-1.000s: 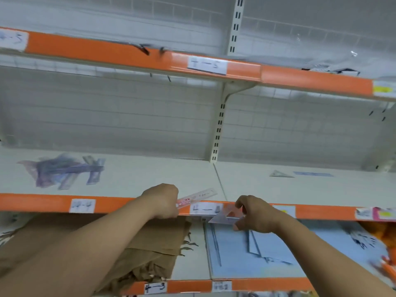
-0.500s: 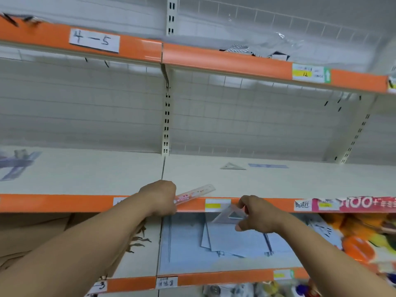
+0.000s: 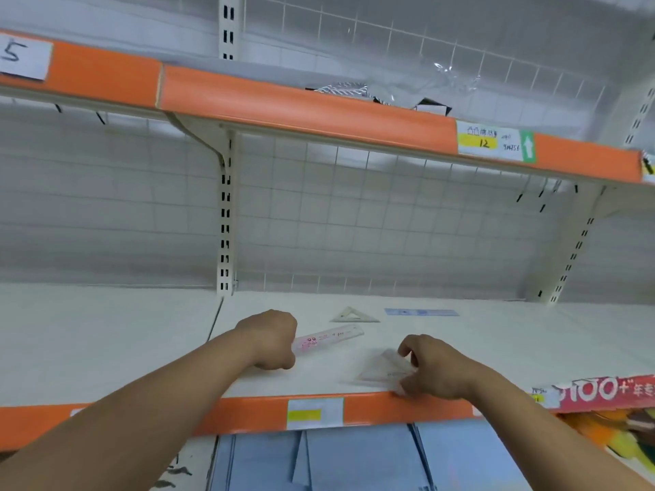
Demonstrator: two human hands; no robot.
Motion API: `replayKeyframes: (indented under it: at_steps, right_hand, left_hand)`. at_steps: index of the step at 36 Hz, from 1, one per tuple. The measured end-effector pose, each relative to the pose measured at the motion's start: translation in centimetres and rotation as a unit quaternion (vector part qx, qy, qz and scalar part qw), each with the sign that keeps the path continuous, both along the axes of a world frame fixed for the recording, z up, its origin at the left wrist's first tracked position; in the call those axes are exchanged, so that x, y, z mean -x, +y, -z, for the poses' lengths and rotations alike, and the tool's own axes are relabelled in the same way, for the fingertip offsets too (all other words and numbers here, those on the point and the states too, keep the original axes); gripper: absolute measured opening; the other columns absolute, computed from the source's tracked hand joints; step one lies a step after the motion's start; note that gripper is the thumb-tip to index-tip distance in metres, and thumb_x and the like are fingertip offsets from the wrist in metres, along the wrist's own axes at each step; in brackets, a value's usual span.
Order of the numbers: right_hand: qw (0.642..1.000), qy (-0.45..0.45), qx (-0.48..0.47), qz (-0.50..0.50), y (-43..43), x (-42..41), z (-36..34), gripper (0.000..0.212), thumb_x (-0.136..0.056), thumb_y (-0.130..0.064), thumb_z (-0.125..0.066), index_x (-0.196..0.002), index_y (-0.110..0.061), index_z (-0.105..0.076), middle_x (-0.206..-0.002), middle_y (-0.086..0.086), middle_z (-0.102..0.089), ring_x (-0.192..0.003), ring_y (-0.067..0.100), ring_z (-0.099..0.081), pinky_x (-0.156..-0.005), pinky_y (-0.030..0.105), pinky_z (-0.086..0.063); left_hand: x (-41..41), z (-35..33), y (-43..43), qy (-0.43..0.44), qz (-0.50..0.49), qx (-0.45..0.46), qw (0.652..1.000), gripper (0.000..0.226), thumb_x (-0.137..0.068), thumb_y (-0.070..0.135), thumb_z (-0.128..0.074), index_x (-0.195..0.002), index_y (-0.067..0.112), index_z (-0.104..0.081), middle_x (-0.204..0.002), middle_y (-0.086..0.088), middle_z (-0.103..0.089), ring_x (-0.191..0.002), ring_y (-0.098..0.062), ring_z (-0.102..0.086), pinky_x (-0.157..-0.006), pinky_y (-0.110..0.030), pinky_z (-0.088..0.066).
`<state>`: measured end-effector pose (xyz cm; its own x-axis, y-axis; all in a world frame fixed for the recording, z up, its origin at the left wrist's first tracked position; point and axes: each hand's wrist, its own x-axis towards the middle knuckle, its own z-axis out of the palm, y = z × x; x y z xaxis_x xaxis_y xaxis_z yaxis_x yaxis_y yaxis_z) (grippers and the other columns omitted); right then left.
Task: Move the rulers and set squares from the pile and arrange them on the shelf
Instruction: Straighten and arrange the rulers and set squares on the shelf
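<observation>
Ideally the left hand (image 3: pixel 273 340) gripping the ruler (image 3: pixel 331 337) and right hand (image 3: pixel 434 368) pinching the set square (image 3: pixel 384 370) lay both flat on the shelf (image 3: pixel 531 349) beneath.

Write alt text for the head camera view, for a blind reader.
A person's left hand grips a clear ruler with pink print and the right hand pinches a clear set square, both over a cream shelf with an orange front edge. Farther back lie a second set square and a blue ruler.
</observation>
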<state>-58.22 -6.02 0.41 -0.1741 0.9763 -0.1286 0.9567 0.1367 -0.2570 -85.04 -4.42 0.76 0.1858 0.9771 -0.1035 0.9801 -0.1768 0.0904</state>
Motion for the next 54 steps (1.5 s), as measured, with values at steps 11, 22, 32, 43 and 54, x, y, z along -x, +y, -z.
replayKeyframes:
  at_steps: [11, 22, 32, 43, 54]
  right_hand:
    - [1.000, 0.006, 0.012, 0.004, 5.3, -4.1, 0.1, 0.056, -0.083, -0.032, -0.072, -0.131, -0.019, -0.045, -0.109, -0.004, -0.043, -0.098, 0.016, -0.049, -0.086, 0.023, -0.044]
    - [0.999, -0.001, 0.033, -0.034, 9.8, -9.9, 1.6, 0.063, -0.077, -0.043, -0.075, -0.128, -0.021, -0.045, -0.108, -0.007, -0.044, -0.098, 0.013, -0.049, -0.084, 0.022, -0.044]
    - [0.996, -0.018, 0.050, -0.079, 12.2, -17.0, 2.5, 0.060, -0.074, -0.043, -0.075, -0.123, -0.023, -0.046, -0.104, -0.009, -0.045, -0.095, 0.011, -0.049, -0.084, 0.024, -0.044]
    - [0.992, 0.040, 0.078, -0.093, 13.7, -20.7, 3.8, 0.048, -0.073, -0.036, -0.080, -0.106, -0.028, -0.046, -0.091, -0.018, -0.042, -0.083, 0.005, -0.044, -0.064, 0.013, -0.035]
    - [0.989, 0.060, 0.100, -0.094, 13.9, -21.0, 3.8, 0.051, -0.073, -0.036, -0.081, -0.110, -0.028, -0.047, -0.096, -0.015, -0.044, -0.084, 0.004, -0.045, -0.069, 0.015, -0.038]
  left_hand:
    - [-3.5, 0.2, 5.2, 0.011, 0.004, 0.013, 1.000, 0.016, -0.081, 0.019, -0.057, -0.094, 0.021, -0.047, -0.096, 0.000, -0.048, -0.082, -0.021, -0.045, -0.068, -0.027, -0.037]
    - [-8.8, 1.4, 6.6, 0.018, -0.032, 0.049, 0.998, 0.023, -0.084, 0.019, -0.057, -0.106, 0.014, -0.056, -0.105, -0.002, -0.053, -0.087, -0.020, -0.050, -0.069, -0.027, -0.040]
    - [-15.0, 2.2, 6.8, 0.023, -0.041, 0.072, 0.996, 0.035, -0.085, 0.014, -0.056, -0.118, 0.005, -0.062, -0.120, -0.012, -0.058, -0.093, -0.018, -0.046, -0.085, -0.028, -0.043]
    - [-17.8, 2.4, 6.4, 0.016, -0.036, 0.083, 0.996, 0.037, -0.089, 0.016, -0.054, -0.125, 0.019, -0.062, -0.126, 0.000, -0.059, -0.114, -0.018, -0.055, -0.094, -0.023, -0.043]
    - [-17.2, 2.3, 6.5, 0.001, -0.032, 0.093, 0.995, 0.043, -0.088, 0.015, -0.060, -0.130, 0.024, -0.055, -0.126, -0.002, -0.057, -0.107, -0.017, -0.055, -0.077, -0.015, -0.038]
